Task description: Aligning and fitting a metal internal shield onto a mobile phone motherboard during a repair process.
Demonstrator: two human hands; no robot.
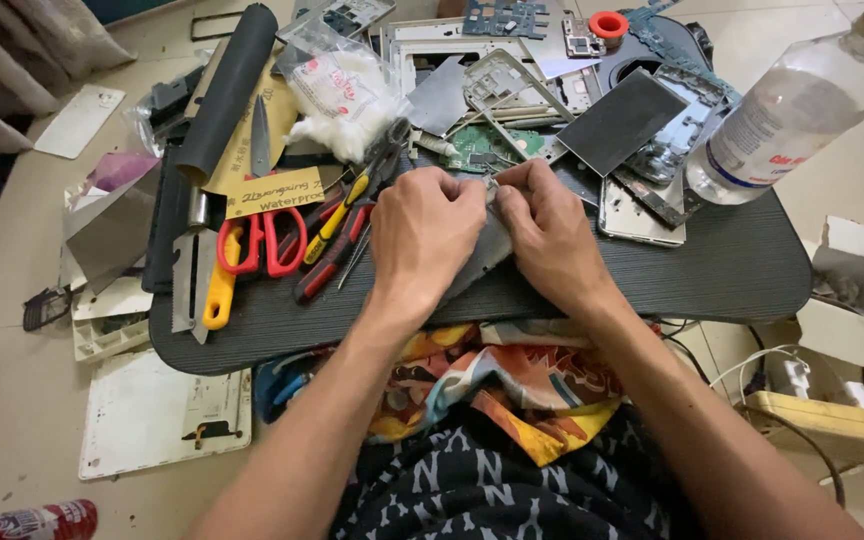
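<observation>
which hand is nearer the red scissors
Left. The left hand sits just right of the red scissors, with only a few tools between; the right hand lies farther right, beyond the left.

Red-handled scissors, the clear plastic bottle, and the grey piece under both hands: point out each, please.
Red-handled scissors (260, 243): head view, on a handle loop.
Clear plastic bottle (787, 115): head view, on its labelled body.
Grey piece (482, 255): head view, on the strip visible between the hands.

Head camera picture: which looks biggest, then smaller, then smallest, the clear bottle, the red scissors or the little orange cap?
1. Clear bottle, biggest, though it runs past the picture's edge.
2. Red scissors, clearly smaller than the bottle.
3. Orange cap, smallest; it lies farther from the camera, which shrinks it a bit more.
</observation>
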